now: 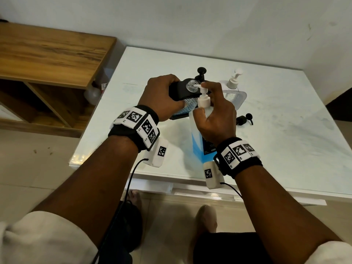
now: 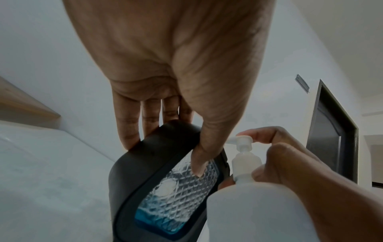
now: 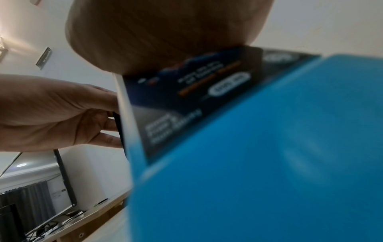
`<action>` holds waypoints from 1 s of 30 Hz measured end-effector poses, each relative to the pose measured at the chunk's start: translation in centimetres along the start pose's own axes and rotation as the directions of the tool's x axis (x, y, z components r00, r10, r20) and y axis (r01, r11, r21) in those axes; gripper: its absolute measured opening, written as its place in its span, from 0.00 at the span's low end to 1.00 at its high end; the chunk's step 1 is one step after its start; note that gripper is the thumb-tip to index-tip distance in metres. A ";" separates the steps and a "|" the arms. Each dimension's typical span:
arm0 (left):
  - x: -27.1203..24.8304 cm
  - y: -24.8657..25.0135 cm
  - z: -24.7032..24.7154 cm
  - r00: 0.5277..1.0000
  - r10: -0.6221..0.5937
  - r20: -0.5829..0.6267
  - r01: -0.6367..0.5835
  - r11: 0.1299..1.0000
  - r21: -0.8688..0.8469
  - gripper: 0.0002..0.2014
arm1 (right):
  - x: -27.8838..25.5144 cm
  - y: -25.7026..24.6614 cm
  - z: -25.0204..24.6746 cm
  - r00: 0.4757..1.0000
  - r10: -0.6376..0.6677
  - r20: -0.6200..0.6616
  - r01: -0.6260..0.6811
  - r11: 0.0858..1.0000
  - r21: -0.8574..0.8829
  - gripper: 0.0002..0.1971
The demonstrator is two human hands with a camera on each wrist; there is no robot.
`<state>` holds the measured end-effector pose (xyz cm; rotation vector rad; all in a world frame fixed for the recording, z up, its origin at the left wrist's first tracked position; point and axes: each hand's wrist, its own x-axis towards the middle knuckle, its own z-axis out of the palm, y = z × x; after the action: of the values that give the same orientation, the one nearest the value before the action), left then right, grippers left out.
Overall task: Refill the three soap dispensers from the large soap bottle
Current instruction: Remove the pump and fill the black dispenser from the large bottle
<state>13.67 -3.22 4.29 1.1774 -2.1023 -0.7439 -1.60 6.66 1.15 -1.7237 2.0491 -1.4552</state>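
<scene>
Blue soap only covers the bottom of the black dispenser (image 1: 182, 96), gripped tilted by the left hand (image 1: 160, 98). Beside it, the right hand (image 1: 215, 115) clasps the large soap bottle (image 1: 200, 134), forefinger on its pump. Beyond the hands, another black dispenser shows only its pump (image 1: 201, 73), and a clear dispenser (image 1: 233, 88) looks unfilled.

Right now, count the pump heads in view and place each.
4: white pump on the large soap bottle, black pump upright behind the held dispenser, pale pump on the clear dispenser, loose black pump on the table. Others may be hidden.
</scene>
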 end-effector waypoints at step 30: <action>0.0 0.2 -0.1 0.999 -0.021 0.027 0.022 0.999 -0.027 0.21 | 0.1 -0.2 0.0 1.000 -0.027 -0.004 0.027 0.999 0.017 0.29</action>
<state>13.63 -3.12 4.51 1.1831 -2.0977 -0.8001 -1.49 6.61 1.34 -1.7509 2.0173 -1.4802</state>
